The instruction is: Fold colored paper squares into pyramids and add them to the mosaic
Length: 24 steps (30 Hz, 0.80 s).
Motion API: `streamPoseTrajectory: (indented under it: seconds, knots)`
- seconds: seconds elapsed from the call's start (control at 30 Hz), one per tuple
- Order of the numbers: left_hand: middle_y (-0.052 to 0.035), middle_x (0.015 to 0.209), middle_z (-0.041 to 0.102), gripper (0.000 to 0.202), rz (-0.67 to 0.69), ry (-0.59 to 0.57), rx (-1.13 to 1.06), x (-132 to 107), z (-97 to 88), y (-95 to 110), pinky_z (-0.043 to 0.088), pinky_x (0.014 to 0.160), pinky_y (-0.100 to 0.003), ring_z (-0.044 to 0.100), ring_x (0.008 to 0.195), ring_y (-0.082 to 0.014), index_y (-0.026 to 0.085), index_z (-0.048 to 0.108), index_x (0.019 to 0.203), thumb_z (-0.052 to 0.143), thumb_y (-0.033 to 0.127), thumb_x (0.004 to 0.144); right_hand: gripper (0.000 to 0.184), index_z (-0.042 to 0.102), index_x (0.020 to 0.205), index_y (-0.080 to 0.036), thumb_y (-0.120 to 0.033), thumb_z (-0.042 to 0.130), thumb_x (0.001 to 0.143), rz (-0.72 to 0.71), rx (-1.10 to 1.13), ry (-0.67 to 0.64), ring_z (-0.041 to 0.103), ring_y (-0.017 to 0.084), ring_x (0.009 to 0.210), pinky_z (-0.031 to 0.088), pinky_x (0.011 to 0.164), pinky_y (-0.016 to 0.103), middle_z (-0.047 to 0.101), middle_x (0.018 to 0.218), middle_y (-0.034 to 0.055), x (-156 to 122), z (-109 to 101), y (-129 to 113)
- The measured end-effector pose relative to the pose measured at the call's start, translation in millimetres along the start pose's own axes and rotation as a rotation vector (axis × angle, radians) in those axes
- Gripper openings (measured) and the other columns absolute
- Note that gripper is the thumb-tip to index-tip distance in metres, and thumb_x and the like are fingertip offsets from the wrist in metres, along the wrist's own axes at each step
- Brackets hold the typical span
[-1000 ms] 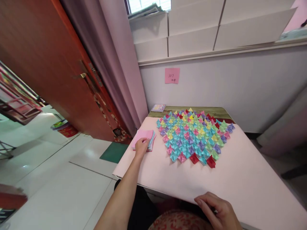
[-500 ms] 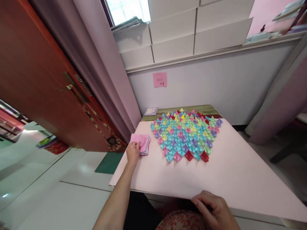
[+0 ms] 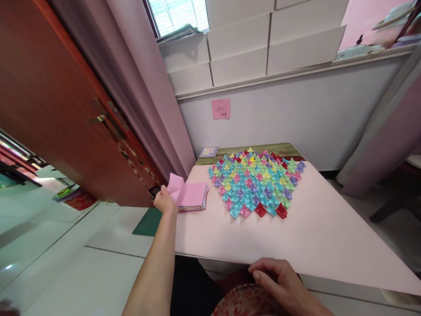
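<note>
Head view, left hand: the left hand pinches the top pink sheet, lifted off the paper stack at the table's left edge.
Right hand: the right hand rests curled at the near edge; grip cannot be told.
Risk: a dragged sheet may pull the stack off the edge.
Surface, room: pale pink table bearing a mosaic of folded pieces; red door, wall note.

Bright, even daylight.
You get light from the window; the tiled floor glares softly, and lines bow toward your frame's edges.
</note>
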<state>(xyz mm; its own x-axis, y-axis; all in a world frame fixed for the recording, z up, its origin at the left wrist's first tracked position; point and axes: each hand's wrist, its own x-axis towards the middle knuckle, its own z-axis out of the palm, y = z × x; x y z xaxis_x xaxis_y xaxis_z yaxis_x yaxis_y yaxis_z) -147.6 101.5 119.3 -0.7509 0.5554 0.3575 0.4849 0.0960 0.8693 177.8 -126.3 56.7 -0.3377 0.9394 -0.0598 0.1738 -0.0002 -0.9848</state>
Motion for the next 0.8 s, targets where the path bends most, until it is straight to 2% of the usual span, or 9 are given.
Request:
streamPoseTrajectory:
  seconds: [0.07, 0.13, 0.23, 0.33, 0.43, 0.53, 0.67, 0.73, 0.8]
  knots:
    - [-0.0027, 0.067, 0.063, 0.041, 0.075, -0.022, -0.038, -21.1, -8.2, 14.1, 0.046, 0.065, -0.026, 0.060, 0.072, -0.0180, 0.014, 0.064, 0.076, 0.039, 0.043, 0.094, 0.046, 0.070, 0.107, -0.021, -0.060, 0.059, 0.085, 0.115, 0.324, -0.077, 0.065, 0.017, 0.068, 0.049, 0.059, 0.026, 0.072, 0.085, 0.0053, 18.7, 4.8, -5.7]
    - [-0.0029, 0.082, 0.070, 0.032, 0.218, -0.141, -0.100, -60.3, -19.0, 23.7, 0.050, 0.073, -0.024, 0.065, 0.082, -0.0173, 0.017, 0.067, 0.082, 0.048, 0.041, 0.092, 0.057, 0.064, 0.121, -0.022, -0.066, 0.055, 0.086, 0.219, 0.640, -0.105, 0.068, 0.019, 0.084, 0.053, 0.068, 0.029, 0.071, 0.104, 0.0093, 40.5, 6.0, -12.9]
    - [-0.0069, 0.094, 0.074, 0.021, 0.810, -0.569, -0.229, -135.9, -38.3, 25.5, 0.054, 0.082, -0.029, 0.069, 0.091, -0.0186, 0.019, 0.067, 0.083, 0.052, 0.030, 0.094, 0.074, 0.060, 0.126, -0.023, -0.080, 0.042, 0.082, 0.307, 0.978, -0.152, 0.068, 0.026, 0.098, 0.055, 0.078, 0.039, 0.069, 0.116, 0.0131, 67.3, 0.0, -20.2]
    - [-0.0099, 0.098, 0.075, 0.009, 1.208, -0.755, -0.284, -193.7, -55.5, 17.3, 0.057, 0.084, -0.030, 0.071, 0.093, -0.0194, 0.019, 0.066, 0.087, 0.060, 0.025, 0.091, 0.067, 0.064, 0.120, -0.022, -0.075, 0.049, 0.082, 0.285, 1.066, -0.078, 0.069, 0.028, 0.095, 0.055, 0.079, 0.043, 0.072, 0.110, 0.0118, 76.4, -10.3, -16.3]
    - [-0.0118, 0.104, 0.074, 0.014, 1.241, -0.832, -0.262, -211.8, -67.0, 11.3, 0.056, 0.091, -0.035, 0.070, 0.100, -0.0227, 0.018, 0.068, 0.094, 0.066, 0.030, 0.088, 0.049, 0.065, 0.119, -0.022, -0.049, 0.073, 0.079, 0.256, 0.933, 0.002, 0.070, 0.026, 0.089, 0.054, 0.077, 0.037, 0.075, 0.103, 0.0083, 72.9, -19.5, -8.2]
    - [-0.0135, 0.122, 0.068, 0.036, 0.938, -0.832, -0.354, -201.8, -71.4, 13.3, 0.045, 0.106, -0.046, 0.062, 0.117, -0.0288, 0.022, 0.069, 0.107, 0.066, 0.049, 0.084, 0.047, 0.069, 0.111, -0.020, -0.037, 0.083, 0.069, 0.207, 0.786, 0.170, 0.069, 0.022, 0.078, 0.052, 0.068, 0.030, 0.076, 0.097, 0.0060, 70.6, -26.8, -9.1]
    - [-0.0146, 0.134, 0.060, 0.046, -0.021, -0.676, -0.607, -181.8, -62.2, 27.9, 0.045, 0.104, -0.045, 0.055, 0.126, -0.0296, 0.021, 0.064, 0.119, 0.054, 0.055, 0.090, 0.049, 0.070, 0.107, -0.020, -0.040, 0.085, 0.065, 0.107, 0.676, 0.368, 0.068, 0.020, 0.075, 0.052, 0.065, 0.028, 0.076, 0.096, 0.0048, 76.5, -32.2, -24.8]
    - [-0.0167, 0.130, 0.062, 0.056, -0.460, -0.775, -0.738, -178.4, -53.4, 37.0, 0.054, 0.089, -0.042, 0.061, 0.116, -0.0308, 0.018, 0.062, 0.120, 0.056, 0.061, 0.085, 0.051, 0.069, 0.110, -0.021, -0.041, 0.084, 0.066, 0.048, 0.675, 0.397, 0.068, 0.020, 0.078, 0.053, 0.068, 0.030, 0.076, 0.098, 0.0049, 80.9, -32.2, -33.3]
    - [-0.0186, 0.119, 0.068, 0.061, -0.705, -0.940, -0.808, -181.3, -45.6, 44.0, 0.056, 0.081, -0.040, 0.067, 0.103, -0.0309, 0.014, 0.065, 0.116, 0.066, 0.060, 0.078, 0.051, 0.069, 0.113, -0.021, -0.041, 0.083, 0.068, 0.022, 0.670, 0.373, 0.069, 0.021, 0.083, 0.054, 0.072, 0.031, 0.076, 0.101, 0.0057, 84.7, -31.6, -39.4]
